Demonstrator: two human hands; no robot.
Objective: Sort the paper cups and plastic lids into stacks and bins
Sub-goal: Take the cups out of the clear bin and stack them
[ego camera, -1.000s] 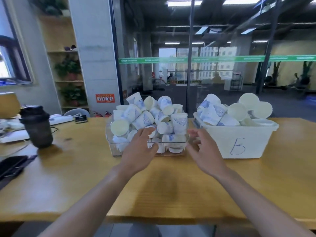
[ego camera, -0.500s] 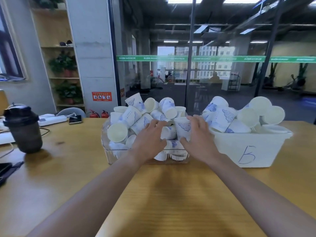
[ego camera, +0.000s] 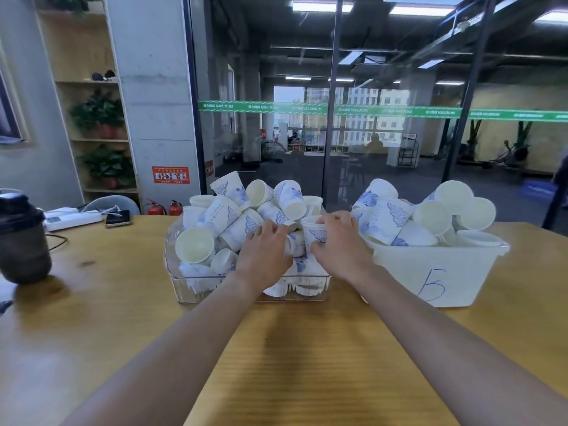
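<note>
Head view: right grip now clamped on upright cup; left grip stays spread over cups

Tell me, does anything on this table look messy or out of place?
Yes: the paper cups are jumbled, not stacked. In the clear bin they lie on their sides and upside down, heaped above the rim. The white bin marked 5 is equally overfull. Nothing has spilled onto the table.
</note>
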